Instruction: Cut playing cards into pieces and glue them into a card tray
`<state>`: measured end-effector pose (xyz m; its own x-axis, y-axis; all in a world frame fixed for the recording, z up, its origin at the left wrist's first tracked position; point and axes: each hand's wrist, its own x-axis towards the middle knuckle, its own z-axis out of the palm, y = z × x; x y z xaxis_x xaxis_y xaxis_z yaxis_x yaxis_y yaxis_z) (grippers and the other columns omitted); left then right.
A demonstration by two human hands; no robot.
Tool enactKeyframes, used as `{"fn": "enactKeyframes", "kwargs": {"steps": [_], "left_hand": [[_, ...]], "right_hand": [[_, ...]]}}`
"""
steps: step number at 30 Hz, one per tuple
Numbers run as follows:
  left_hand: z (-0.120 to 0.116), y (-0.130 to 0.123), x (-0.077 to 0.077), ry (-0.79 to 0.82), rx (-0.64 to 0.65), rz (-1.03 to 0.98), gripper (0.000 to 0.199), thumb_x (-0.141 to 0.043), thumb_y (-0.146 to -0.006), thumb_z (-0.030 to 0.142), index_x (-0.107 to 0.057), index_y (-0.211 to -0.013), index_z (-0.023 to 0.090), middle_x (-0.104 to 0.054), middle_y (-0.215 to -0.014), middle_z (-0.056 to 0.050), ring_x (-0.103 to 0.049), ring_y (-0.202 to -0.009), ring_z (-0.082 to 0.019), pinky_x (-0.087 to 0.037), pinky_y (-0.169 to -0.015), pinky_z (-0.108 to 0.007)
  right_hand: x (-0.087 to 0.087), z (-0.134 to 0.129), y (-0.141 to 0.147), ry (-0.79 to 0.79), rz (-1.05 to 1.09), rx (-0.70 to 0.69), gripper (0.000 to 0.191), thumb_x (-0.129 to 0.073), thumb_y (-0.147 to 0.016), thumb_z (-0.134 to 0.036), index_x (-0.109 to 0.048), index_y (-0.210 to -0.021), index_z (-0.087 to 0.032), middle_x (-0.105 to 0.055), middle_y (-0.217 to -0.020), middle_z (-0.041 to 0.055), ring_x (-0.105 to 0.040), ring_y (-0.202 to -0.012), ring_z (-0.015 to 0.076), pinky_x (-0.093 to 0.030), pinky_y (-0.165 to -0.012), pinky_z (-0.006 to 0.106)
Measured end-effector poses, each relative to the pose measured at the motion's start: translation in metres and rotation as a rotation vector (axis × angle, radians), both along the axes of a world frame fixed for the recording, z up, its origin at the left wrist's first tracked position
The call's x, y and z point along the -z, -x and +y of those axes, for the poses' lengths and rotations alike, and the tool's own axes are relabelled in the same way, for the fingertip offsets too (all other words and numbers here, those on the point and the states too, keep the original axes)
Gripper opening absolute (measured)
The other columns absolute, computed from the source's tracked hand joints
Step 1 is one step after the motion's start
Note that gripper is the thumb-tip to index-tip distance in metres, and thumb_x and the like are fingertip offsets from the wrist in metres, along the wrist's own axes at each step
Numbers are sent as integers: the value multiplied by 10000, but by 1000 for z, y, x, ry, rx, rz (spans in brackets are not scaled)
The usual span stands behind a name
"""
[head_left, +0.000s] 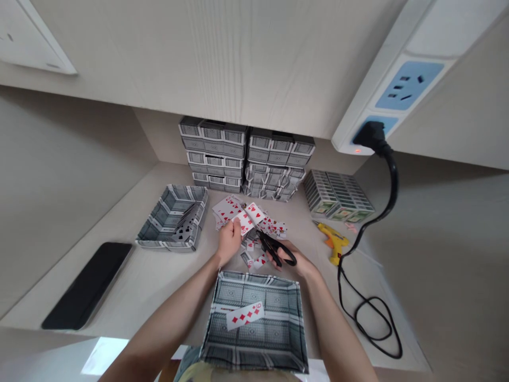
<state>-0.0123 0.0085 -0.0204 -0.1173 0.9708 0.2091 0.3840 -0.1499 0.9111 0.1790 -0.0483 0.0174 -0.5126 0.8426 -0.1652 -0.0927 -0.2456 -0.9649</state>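
My left hand (229, 241) pinches a playing card (243, 223), a six or nine of hearts. Black-handled scissors (274, 246) are gripped in my right hand (290, 257), with their blades at the card, which looks partly cut across. Beneath and around lie loose red-suited cards (227, 208) and cut card pieces (260, 261). Nearest my body is an open box made of grey-backed cards (296, 323), and a cut strip of a diamonds card (245, 315) lies inside it.
A similar open box (153, 223) with cards stands left, near a black phone (87, 286). Stacked card boxes (217, 140) line the back. Card packs (338, 195) and a yellow glue gun (335, 243) are right. A black cord (392, 196) hangs from a power strip (397, 95).
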Motion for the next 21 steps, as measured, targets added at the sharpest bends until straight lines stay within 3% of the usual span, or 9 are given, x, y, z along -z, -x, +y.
{"fn": "enactKeyframes", "kwargs": {"steps": [21], "left_hand": [[-1,0,-3,16,-12,-26,401,-336,-821,473,-414,-555,183,-460,-436,22,-453,-446,-109,-311,-441,-215]], "right_hand": [[0,0,1,-5,-1,9,489,-580,-656,-605,-542,-746,-126,-504,-662,23,-424,-515,83,-336,-422,205]]}}
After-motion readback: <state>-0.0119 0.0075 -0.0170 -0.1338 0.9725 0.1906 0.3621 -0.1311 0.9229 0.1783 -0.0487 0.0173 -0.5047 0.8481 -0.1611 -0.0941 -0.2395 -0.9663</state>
